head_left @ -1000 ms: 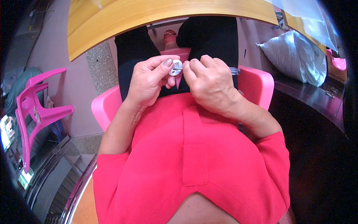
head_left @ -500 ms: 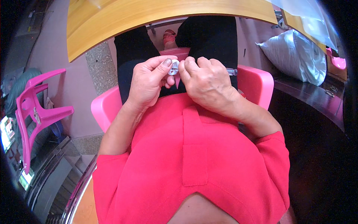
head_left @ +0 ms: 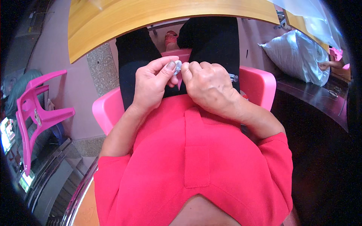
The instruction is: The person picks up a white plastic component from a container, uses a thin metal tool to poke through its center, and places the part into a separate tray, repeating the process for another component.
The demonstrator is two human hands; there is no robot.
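L grip (head_left: pixel 151 83) pinches sm wht disc (head_left: pixel 178 67), R grip (head_left: pixel 209 82) w/ clear-handled tool (head_left: pixel 233 78).

The small round piece (head_left: pixel 178 68) in my left grip (head_left: pixel 151 83) is white with a silvery cast, and the handle (head_left: pixel 234 78) at my right grip (head_left: pixel 210 81) is clear, nearly colourless. My top (head_left: pixel 162 158) is a strong pinkish red, plain all over; my trousers (head_left: pixel 222 41) are plain black, my sandal (head_left: pixel 171 37) red. The chair (head_left: pixel 260 86) under me is bright pink, and the plastic seat (head_left: pixel 56 115) to my left a deeper magenta. The table (head_left: pixel 169 11) is honey yellow, streaked with wood grain. The sack (head_left: pixel 298 58) is silvery white. The stone strip (head_left: pixel 101 69) is grey, finely speckled, against a pale lilac-pink wall (head_left: pixel 83 101).
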